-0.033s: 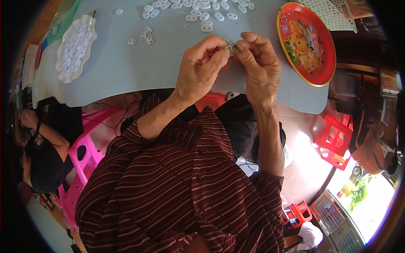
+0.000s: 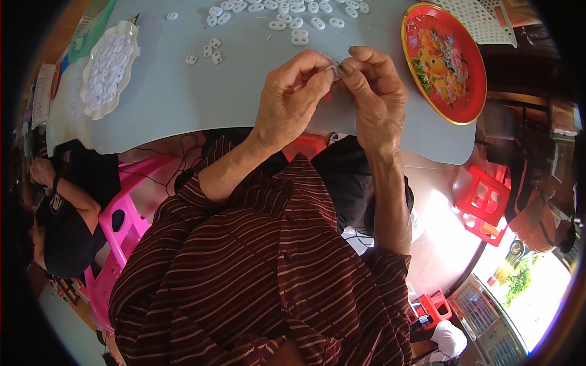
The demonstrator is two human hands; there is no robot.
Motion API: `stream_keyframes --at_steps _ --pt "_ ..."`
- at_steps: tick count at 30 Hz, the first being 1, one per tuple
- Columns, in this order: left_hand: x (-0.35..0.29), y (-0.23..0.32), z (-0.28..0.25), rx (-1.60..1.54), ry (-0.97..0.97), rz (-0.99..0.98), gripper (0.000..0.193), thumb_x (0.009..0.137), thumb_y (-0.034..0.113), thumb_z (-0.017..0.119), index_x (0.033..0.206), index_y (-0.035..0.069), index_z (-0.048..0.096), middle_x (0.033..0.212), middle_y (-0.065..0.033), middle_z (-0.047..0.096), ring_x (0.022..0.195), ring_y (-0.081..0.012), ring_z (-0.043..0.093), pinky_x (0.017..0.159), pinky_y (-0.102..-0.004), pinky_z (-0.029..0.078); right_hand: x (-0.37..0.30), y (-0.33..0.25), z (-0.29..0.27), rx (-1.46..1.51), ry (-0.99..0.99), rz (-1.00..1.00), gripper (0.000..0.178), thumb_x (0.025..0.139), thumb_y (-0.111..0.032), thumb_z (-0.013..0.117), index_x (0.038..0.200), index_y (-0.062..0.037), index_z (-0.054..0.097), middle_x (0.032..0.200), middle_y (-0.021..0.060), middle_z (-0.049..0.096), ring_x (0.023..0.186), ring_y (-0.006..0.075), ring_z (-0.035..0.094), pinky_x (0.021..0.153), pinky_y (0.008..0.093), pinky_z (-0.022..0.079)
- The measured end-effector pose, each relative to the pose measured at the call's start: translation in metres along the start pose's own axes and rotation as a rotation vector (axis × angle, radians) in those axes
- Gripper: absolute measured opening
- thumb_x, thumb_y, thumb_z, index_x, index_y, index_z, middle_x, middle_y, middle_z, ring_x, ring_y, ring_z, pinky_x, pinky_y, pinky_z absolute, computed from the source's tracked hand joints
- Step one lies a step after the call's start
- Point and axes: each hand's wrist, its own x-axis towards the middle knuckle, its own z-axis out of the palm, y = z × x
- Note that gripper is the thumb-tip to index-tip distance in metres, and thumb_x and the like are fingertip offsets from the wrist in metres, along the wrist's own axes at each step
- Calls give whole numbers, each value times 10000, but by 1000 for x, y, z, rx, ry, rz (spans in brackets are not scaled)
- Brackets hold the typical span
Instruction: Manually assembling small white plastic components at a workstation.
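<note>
Above the table's near edge, my left hand [image 2: 293, 91] pinches a small white plastic piece [image 2: 332, 69] between thumb and forefinger. Close against it on the right is my right hand [image 2: 379, 91], its thumb tip at the piece and its fingers curled. Whatever the right fingertips grip is too small and hidden to make out. Just beyond the hands lies a pair of white two-holed oval pieces [image 2: 300, 38], side by side. Many similar loose white ovals [image 2: 282, 8] spread along the far side. Several small squarish white pieces [image 2: 216, 57] sit left of my hands.
A scalloped white dish [image 2: 91, 111] heaped with white pieces stands left, beside a green basket [image 2: 91, 27]. On the right is a red floral tray [image 2: 476, 82] with a gold rim, near a perforated white basket [image 2: 482, 24]. Another person's arm [image 2: 76, 195] shows beside a pink chair [image 2: 122, 226].
</note>
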Motion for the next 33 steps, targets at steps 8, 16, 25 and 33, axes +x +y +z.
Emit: stream_keyframes --at_steps 8,16,25,33 --pt "-1 3 -1 31 -66 -25 129 907 131 566 876 6 561 663 8 522 600 -40 476 520 -185 378 3 -6 -10 -115 -75 66 123 845 -112 672 860 5 638 761 17 621 678 65 516 626 193 430" --pt "-3 9 -1 143 -74 28 115 901 96 564 866 -13 551 700 -9 533 631 -49 498 555 -183 406 -1 -10 -1 -196 -65 48 170 869 -157 653 801 -8 607 743 4 610 644 46 487 597 183 400" --pt "1 1 -7 -102 -76 -55 141 916 130 553 885 -6 576 698 -8 574 680 -53 544 619 -194 425 2 -13 -3 -111 -70 110 159 889 -164 628 869 -7 616 720 2 586 630 48 478 590 202 409" --pt "3 5 -13 -1 -194 -144 124 906 129 559 857 17 582 673 19 558 625 -31 480 577 -188 381 -1 -7 -6 -276 -74 49 160 879 -154 638 878 5 618 716 4 587 635 61 514 576 195 426"
